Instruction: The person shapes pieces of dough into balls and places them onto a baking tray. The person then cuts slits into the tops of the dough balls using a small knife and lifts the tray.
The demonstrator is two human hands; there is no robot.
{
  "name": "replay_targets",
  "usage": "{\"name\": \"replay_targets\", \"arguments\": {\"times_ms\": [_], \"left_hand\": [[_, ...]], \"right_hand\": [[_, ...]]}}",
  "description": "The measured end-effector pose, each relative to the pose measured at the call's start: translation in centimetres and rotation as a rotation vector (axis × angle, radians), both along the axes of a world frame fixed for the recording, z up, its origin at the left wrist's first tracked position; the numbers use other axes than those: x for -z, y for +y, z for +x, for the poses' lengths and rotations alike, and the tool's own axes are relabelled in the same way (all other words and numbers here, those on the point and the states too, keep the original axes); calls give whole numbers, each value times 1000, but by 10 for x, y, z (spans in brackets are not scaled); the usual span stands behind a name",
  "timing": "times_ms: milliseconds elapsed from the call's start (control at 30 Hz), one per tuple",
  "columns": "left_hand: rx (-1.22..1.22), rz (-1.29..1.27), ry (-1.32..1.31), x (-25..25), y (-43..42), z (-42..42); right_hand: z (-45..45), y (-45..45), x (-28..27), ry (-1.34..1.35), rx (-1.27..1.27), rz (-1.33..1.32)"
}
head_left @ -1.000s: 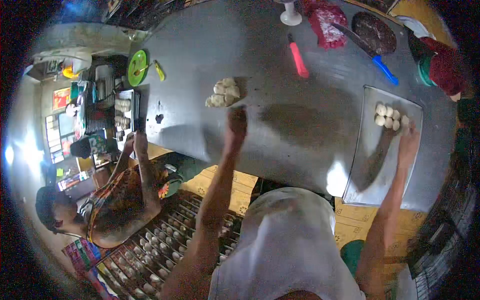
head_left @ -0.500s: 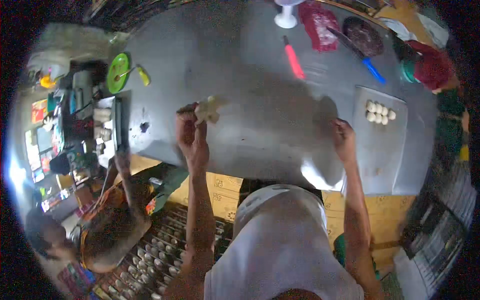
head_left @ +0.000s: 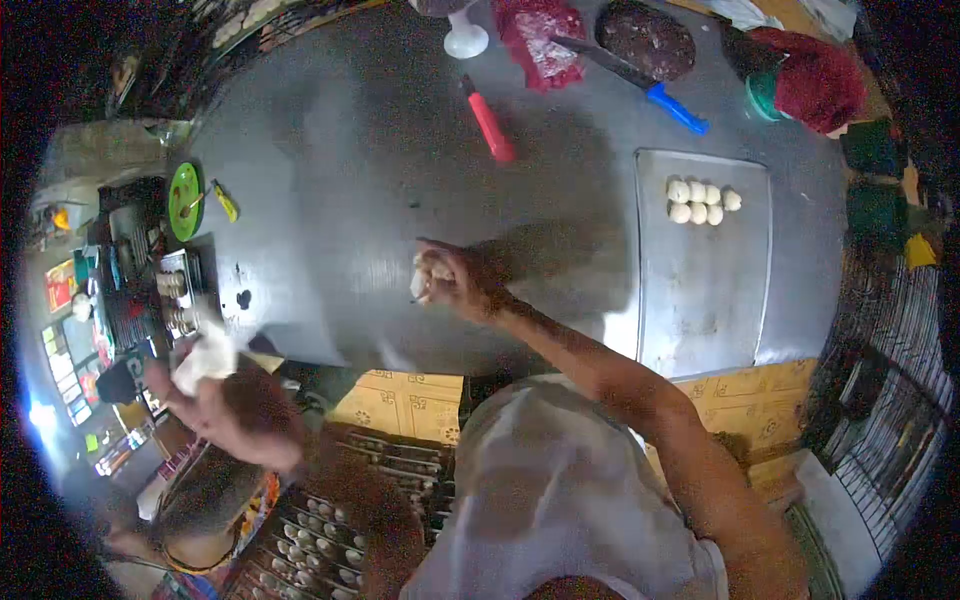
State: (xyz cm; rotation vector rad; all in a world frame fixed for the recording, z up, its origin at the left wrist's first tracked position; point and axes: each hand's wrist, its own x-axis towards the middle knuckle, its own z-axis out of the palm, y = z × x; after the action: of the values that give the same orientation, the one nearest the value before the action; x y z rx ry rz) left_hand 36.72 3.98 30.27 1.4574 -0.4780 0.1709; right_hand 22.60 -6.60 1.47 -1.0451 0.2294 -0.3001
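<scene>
My right hand [head_left: 465, 287] is closed around a small lump of pale dough [head_left: 432, 275] over the middle of the grey table [head_left: 350, 210]. Part of the lump shows between thumb and fingers. Off the table's near left edge, my left hand [head_left: 240, 415] is smeared by motion. A blurred white mass [head_left: 207, 362] appears against its far side; whether the fingers grip it cannot be made out. Several round dough balls [head_left: 700, 203] sit in two rows on a metal tray [head_left: 700, 300] at the right of the table.
Toward the back lie a red-handled knife [head_left: 487, 120], a blue-handled knife [head_left: 675, 106] and a dark red cloth [head_left: 540, 45]. A green plate [head_left: 184, 203] and a yellow-handled tool [head_left: 224, 202] stand left. Another person [head_left: 215, 500] is close at lower left, beside racks of pale pieces [head_left: 315, 540].
My right hand has swung from beside the tray to mid-table and now holds dough. My left hand, which held dough over the table, has moved left and toward me. The view has shifted right.
</scene>
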Motion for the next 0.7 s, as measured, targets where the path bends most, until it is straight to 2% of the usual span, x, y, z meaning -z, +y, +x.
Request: {"name": "replay_targets", "arguments": {"times_ms": [67, 100, 133, 167, 200, 267, 300, 333, 367, 400, 467, 500, 533, 567, 600, 633, 667, 700], "left_hand": [[228, 191, 109, 0, 17, 19], [130, 410, 104, 20, -4, 7], [409, 533, 108, 50, 9, 5], [742, 447, 179, 92, 3, 5], [677, 866, 405, 106, -28, -32], [771, 695, 814, 196, -21, -85], [902, 558, 907, 227, -3, -105], [890, 1003, 726, 294, 19, -123], [845, 1022, -327, 242, -6, -137], [846, 1023, -321, 247, -2, -141], [859, 1019, -112, 261, 11, -149], [789, 1027, 95, 250, 7, -153], [768, 1039, 100, 250, 4, -153], [769, 990, 33, 250, 0, -150], [764, 946, -37, 249, -1, -147], [689, 974, 35, 234, -9, -145], [663, 994, 32, 221, -16, -141], [711, 924, 354, 210, -24, -137]], "right_hand": [[-1, -38, -59, -52, -118, -15], [3, -47, -76, -124, -143, 228], [4, -62, -82, -24, -105, 70], [4, -83, -80, 77, -67, -89], [4, -108, -55, 296, 55, -679], [-1, -148, 2, 297, 571, -919], [-12, -185, 0, 648, 506, -1104], [-23, -208, 2, 564, 672, -898], [-28, -241, 35, 601, 824, -1085], [-30, -273, 69, 636, 976, -1273], [-36, -317, 68, 618, 933, -1383], [-36, -325, 62, 595, 911, -1483], [-32, -334, 60, 557, 892, -1581], [-24, -336, 66, 555, 920, -1571], [-22, -338, 70, 673, 753, -836], [-25, -342, 74, 731, 768, -1371], [-25, -347, 97, 618, 908, -1453], [-26, -348, 94, 675, 821, -1433]]}}
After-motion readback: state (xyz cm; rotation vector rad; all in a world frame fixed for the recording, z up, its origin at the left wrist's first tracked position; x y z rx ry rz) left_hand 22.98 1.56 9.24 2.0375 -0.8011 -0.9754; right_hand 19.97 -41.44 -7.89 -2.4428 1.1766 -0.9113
